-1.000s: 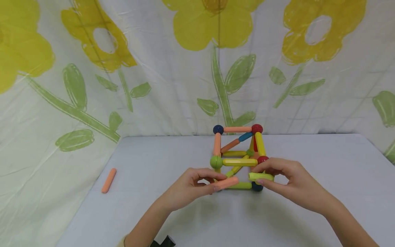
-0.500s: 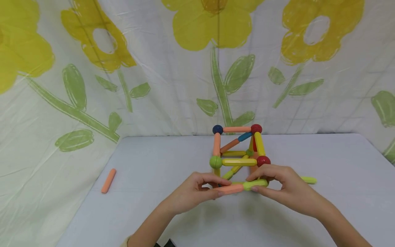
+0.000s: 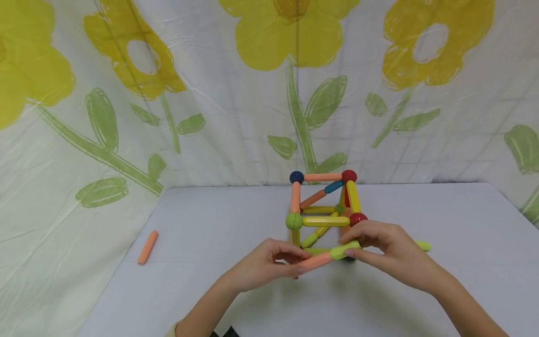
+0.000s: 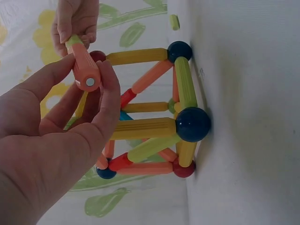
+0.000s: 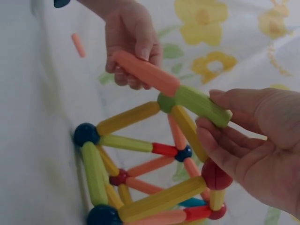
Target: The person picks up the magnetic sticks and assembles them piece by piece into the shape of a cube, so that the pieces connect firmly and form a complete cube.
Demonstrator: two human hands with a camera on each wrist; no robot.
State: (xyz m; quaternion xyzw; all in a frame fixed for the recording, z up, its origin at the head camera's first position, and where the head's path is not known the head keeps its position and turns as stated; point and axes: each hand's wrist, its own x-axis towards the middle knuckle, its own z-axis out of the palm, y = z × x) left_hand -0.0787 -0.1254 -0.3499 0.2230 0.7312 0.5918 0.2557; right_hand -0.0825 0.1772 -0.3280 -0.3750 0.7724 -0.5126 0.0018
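Note:
My left hand (image 3: 263, 267) pinches an orange magnetic rod (image 3: 316, 261) between thumb and fingers. In my right hand (image 3: 389, 250) a light green magnetic rod (image 5: 199, 104) is pinched, its end meeting the orange rod's end so the two form one stick. That joined stick is held in front of a box-shaped frame of magnetic rods and balls (image 3: 326, 221), tilted up toward the right. Red, blue and green balls mark the frame's corners. The left wrist view shows a silvery magnet in the orange rod's near end. My hands hide parts of the frame's lower front.
A loose orange rod (image 3: 148, 247) lies at the table's left side. Another light green rod (image 3: 423, 245) lies right of the frame, partly behind my right hand. The frame stands on the white table (image 3: 202, 220), close to the flower-printed cloth (image 3: 236, 117) behind.
The orange and green rods, apart a second ago, came together end to end by half a second ago. Since then the joined stick has tilted, its left end lower.

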